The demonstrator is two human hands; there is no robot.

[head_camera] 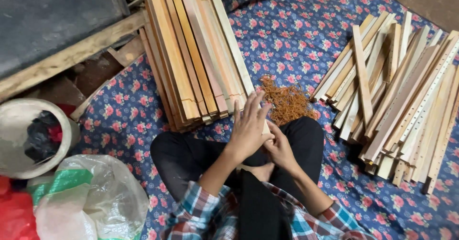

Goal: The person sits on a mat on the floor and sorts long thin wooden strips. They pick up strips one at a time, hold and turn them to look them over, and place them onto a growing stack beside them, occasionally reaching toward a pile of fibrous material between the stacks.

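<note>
One package only — a crumpled clear plastic bag (93, 199) with a green band, at the near left, beside a red bag (14, 216) — no labels, signs or screens.

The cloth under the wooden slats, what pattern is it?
Blue cloth with pink flowers, head view.

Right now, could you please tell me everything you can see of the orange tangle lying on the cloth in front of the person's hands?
The orange tangle is a loose heap of thin, rubber-band-like loops, orange-brown and matted together. It lies on the blue floral cloth, between the neat stack of wooden slats and the looser pile of slats. Its near edge meets the person's dark trouser knee. The left hand partly overlaps its left edge; whether they touch is unclear.
</note>
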